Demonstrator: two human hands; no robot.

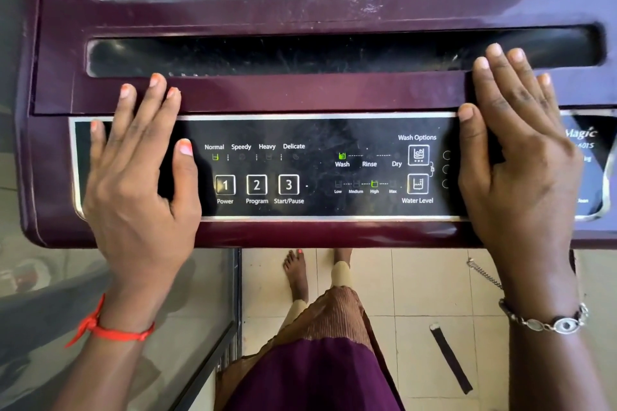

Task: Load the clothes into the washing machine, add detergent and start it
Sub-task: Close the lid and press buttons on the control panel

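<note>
Left hand [140,177], right hand [521,170] flat on panel [334,133], holding nothing. Risk: left thumb nudges power button [225,184], washer [300,93] switches off.

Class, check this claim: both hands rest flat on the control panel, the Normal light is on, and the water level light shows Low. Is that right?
Not quite. The head view shows the water level light lit at High, not Low. The left hand and right hand do rest flat on the control panel, and the Normal light is on.
</note>
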